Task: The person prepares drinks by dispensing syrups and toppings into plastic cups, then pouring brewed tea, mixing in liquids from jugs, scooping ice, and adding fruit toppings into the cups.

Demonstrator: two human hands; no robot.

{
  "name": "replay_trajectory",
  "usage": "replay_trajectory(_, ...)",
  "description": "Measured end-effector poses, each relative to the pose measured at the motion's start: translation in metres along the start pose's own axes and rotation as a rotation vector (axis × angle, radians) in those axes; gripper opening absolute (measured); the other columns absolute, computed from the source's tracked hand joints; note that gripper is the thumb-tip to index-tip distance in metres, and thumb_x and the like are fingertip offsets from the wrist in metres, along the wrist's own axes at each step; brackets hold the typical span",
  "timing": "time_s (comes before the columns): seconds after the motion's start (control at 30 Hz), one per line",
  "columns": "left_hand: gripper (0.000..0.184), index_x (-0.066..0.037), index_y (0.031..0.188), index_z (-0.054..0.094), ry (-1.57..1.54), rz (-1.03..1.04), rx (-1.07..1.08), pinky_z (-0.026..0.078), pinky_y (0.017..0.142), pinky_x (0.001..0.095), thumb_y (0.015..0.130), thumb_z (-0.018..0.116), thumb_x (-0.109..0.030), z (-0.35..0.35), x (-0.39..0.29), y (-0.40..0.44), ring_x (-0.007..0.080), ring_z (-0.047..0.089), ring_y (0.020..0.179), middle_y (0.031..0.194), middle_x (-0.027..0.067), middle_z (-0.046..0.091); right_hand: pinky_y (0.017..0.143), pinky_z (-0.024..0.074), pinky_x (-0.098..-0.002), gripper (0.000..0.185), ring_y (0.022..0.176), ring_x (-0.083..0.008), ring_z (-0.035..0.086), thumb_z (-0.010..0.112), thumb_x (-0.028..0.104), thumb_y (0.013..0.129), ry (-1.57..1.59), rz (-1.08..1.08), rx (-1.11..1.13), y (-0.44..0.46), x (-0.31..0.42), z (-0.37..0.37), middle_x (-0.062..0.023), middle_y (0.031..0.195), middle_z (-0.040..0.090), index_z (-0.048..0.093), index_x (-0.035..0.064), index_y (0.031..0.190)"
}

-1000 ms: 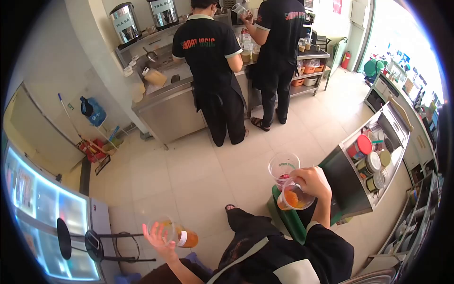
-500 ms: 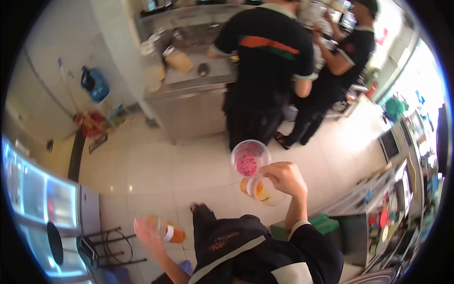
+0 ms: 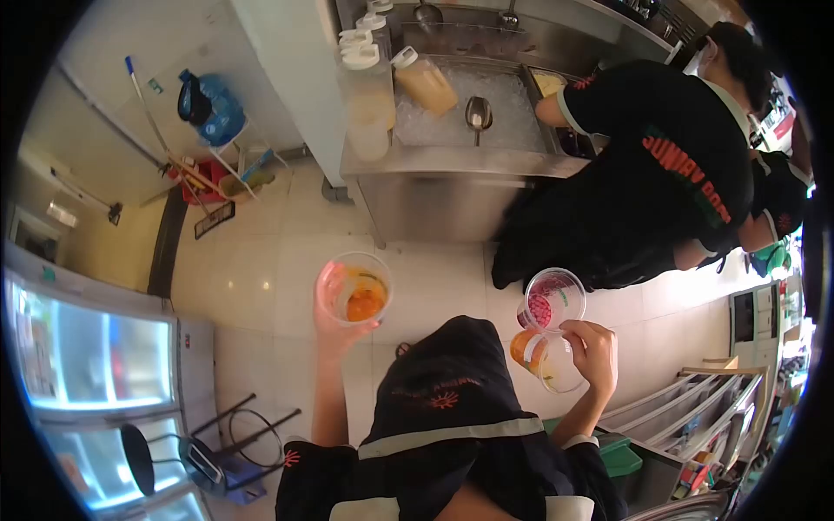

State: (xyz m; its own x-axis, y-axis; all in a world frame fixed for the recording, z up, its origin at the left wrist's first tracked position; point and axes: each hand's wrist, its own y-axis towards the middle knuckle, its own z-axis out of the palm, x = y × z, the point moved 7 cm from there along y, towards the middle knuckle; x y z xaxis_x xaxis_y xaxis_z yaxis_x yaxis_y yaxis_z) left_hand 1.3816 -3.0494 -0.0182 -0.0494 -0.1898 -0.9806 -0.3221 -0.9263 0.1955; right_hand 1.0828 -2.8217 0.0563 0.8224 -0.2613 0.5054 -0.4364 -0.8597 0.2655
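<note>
My left hand [image 3: 332, 300] is closed around a clear plastic cup [image 3: 369, 271] with orange contents at its bottom. My right hand [image 3: 593, 352] pinches two clear cups together by their rims. One is a cup [image 3: 556, 291] with pink pieces inside, on the far side. The other, nearer to me, is a tilted cup [image 3: 556, 369] with something orange at its base. All three cups are off any surface, held in front of my apron [image 3: 460, 382]. The fingertips of my right hand are partly hidden by the rims.
Ahead stands a steel counter [image 3: 434, 165] with an ice bin [image 3: 508, 108], a metal scoop [image 3: 478, 113] and several white-capped bottles [image 3: 365, 78]. Two people in black shirts work at the right. A black stool [image 3: 204, 460] and lit fridges [image 3: 95, 356] stand left.
My view has turned and moved closer to the counter. My left hand has come up and forward, bringing its cup from lying sideways to mouth upward. My right hand still holds both cups.
</note>
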Motion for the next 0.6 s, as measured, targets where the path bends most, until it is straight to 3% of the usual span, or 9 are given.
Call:
replay_trajectory(0.17, 0.098, -0.001, 0.124, 0.03, 0.058, 0.068, 0.062, 0.028, 0.096, 0.0377, 0.044, 0.082, -0.023, 0.042, 0.038, 0.1, 0.024, 0.038, 0.114, 0.121, 0.0132, 0.04, 0.054, 0.0458, -0.0323, 0.013, 0.06, -0.0272, 0.058, 0.058, 0.002, 0.064, 0.042, 0.028, 0.061, 0.095, -0.023, 0.048, -0.0105, 0.068, 0.06, 0.062, 0.0067, 0.075)
replay_trajectory(0.27, 0.092, -0.001, 0.123, 0.033, 0.142, 0.001, 0.039, 0.028, 0.096, 0.0366, 0.046, 0.081, -0.019, 0.07, 0.062, 0.147, 0.0239, 0.039, 0.113, 0.12, 0.0137, 0.042, 0.057, 0.0461, -0.0315, 0.012, 0.061, -0.0258, 0.058, 0.059, 0.0, 0.064, 0.062, -0.127, 0.108, 0.16, -0.025, 0.082, -0.0106, 0.069, 0.06, 0.061, 0.0051, 0.074)
replay_trajectory(0.43, 0.09, 0.0, 0.123, 0.03, 0.088, -0.023, -0.047, 0.03, 0.094, 0.036, 0.05, 0.08, -0.017, 0.112, 0.107, 0.23, 0.0243, 0.039, 0.113, 0.119, 0.0138, 0.041, 0.056, 0.0456, -0.0322, 0.011, 0.062, -0.0259, 0.058, 0.059, 0.003, 0.064, 0.08, -0.253, 0.218, 0.276, -0.028, 0.132, -0.0091, 0.069, 0.06, 0.06, 0.0063, 0.074)
replay_trajectory(0.47, 0.094, -0.005, 0.126, 0.025, 0.09, -0.004, -0.045, 0.03, 0.092, 0.0411, 0.051, 0.08, -0.019, 0.117, 0.12, 0.244, 0.0245, 0.036, 0.115, 0.124, 0.0136, 0.038, 0.054, 0.0446, -0.0331, 0.015, 0.06, -0.0254, 0.057, 0.058, 0.003, 0.063, 0.093, -0.288, 0.186, 0.296, -0.029, 0.138, -0.0082, 0.067, 0.059, 0.06, 0.0076, 0.077)
replay_trajectory(0.6, 0.094, -0.004, 0.126, 0.023, 0.124, -0.057, -0.131, 0.028, 0.095, 0.0412, 0.052, 0.079, -0.015, 0.13, 0.15, 0.279, 0.0255, 0.035, 0.116, 0.124, 0.0143, 0.035, 0.052, 0.0435, -0.0336, 0.018, 0.058, -0.0254, 0.056, 0.059, 0.005, 0.062, 0.101, -0.31, 0.236, 0.347, -0.036, 0.162, -0.0087, 0.065, 0.058, 0.059, 0.0087, 0.081)
